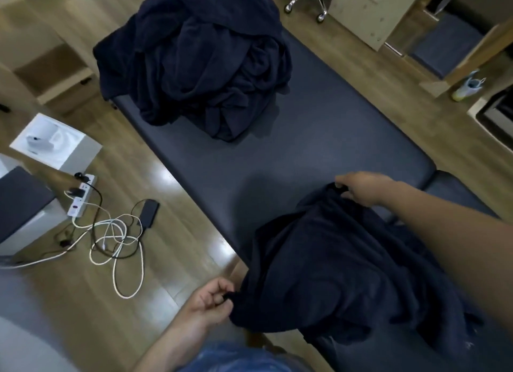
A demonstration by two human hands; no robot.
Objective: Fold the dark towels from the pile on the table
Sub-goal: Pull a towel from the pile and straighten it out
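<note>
Each hand, left hand (206,298) and right hand (361,187), pinches a corner of the soft, rumpled dark towel (341,269) over the smooth padded worktop (291,155).

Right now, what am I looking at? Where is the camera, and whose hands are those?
There is no machine here: a person wears one camera on the head, looking down at their own hands. The left hand pinches one corner of a dark towel, and the right hand grips another part of its edge, so it drapes over the near end of the padded table. Farther along lies the pile of unfolded towels. On the floor are a power strip and cables.
</note>
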